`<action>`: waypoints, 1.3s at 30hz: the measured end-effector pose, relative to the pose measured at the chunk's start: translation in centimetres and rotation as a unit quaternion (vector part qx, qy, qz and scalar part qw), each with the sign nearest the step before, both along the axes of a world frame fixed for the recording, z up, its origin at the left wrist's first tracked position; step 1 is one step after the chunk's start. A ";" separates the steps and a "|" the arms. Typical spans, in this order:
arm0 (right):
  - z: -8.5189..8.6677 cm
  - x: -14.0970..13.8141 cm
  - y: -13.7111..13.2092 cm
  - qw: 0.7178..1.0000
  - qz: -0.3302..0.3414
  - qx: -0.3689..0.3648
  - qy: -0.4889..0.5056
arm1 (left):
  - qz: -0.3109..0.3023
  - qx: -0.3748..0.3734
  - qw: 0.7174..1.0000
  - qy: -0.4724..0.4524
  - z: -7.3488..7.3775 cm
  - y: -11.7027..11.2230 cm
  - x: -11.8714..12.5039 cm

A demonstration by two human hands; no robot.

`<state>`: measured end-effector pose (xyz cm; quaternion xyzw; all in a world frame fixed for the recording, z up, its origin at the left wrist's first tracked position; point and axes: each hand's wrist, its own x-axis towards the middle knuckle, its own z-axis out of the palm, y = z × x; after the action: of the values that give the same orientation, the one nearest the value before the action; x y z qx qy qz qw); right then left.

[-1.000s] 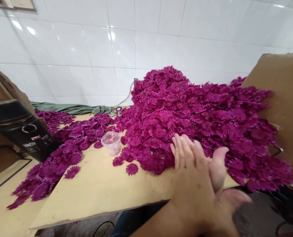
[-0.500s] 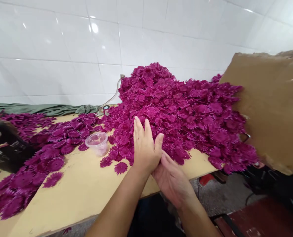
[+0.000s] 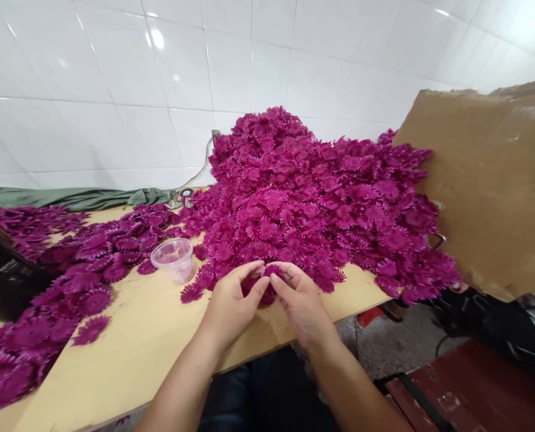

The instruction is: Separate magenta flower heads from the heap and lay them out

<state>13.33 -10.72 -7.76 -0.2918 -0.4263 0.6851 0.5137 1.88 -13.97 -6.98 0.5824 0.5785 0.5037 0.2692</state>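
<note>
A tall heap of magenta fabric flowers point(image 3: 307, 192) covers the back right of the yellow table point(image 3: 150, 342). My left hand point(image 3: 231, 303) and my right hand point(image 3: 301, 300) meet at the heap's front edge. Their fingertips pinch a magenta flower point(image 3: 260, 288) between them, just above the tabletop. A small clear plastic cup point(image 3: 173, 259) stands left of my left hand.
A flatter spread of flowers point(image 3: 69, 282) lies across the table's left side. A black box point(image 3: 1, 282) sits at the far left. A brown cardboard sheet point(image 3: 492, 180) leans at the right. A green cloth point(image 3: 78, 197) lies along the white tiled wall.
Both hands have dropped from a palms-together pose above the heap to its front edge and closed their fingers on a flower. The view has shifted right.
</note>
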 end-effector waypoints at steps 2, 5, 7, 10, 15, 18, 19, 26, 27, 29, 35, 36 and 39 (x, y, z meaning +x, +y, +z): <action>-0.1 -0.2 0.1 0.995 -0.037 0.057 -0.076 | -0.026 -0.010 0.999 -0.030 0.1 0.0 0.0; -0.1 -0.5 0.3 0.976 -0.065 0.112 -0.177 | -0.009 0.003 0.998 -0.068 0.2 -0.1 0.1; -0.1 -0.8 0.6 0.969 -0.060 0.122 -0.207 | 0.012 0.016 0.997 -0.080 0.1 -0.2 0.1; -0.1 -1.2 1.0 0.978 -0.038 0.107 -0.176 | 0.007 0.049 0.998 -0.034 0.0 -0.4 0.0; 0.0 -1.4 0.7 0.996 0.065 0.048 -0.044 | 0.039 0.082 0.996 0.020 0.2 0.1 -0.6; 0.2 -1.4 0.5 0.994 0.105 0.012 -0.015 | 0.070 0.047 0.995 -0.058 0.5 0.7 -1.1; 0.2 -1.4 0.5 0.995 0.102 0.013 -0.013 | 0.076 0.042 0.993 -0.086 0.5 0.9 -1.2; 0.0 -1.4 1.1 0.994 0.066 0.046 -0.068 | 0.084 0.035 0.980 -0.180 1.4 1.3 -1.3; -0.1 -1.3 1.2 0.994 0.059 0.050 -0.081 | 0.074 0.023 0.982 -0.174 1.5 1.2 -1.2; -0.2 -1.2 1.4 0.992 0.052 0.058 -0.100 | 0.052 -0.003 0.987 -0.151 1.7 1.1 -1.0; 0.1 -0.9 1.3 0.992 0.066 0.064 -0.086 | 0.071 0.018 0.997 -0.011 1.8 1.3 -1.3; 0.2 -0.9 1.2 0.992 0.070 0.063 -0.086 | 0.088 0.027 0.996 -0.002 1.9 1.4 -1.5; 0.6 -0.9 0.9 0.991 0.075 0.070 -0.088 | 0.122 0.034 0.992 0.016 2.1 1.7 -1.5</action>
<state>12.43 -9.78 -7.15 -0.2816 -0.5372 0.6620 0.4403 0.36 -12.28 -4.88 0.5244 0.6322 0.5425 0.1762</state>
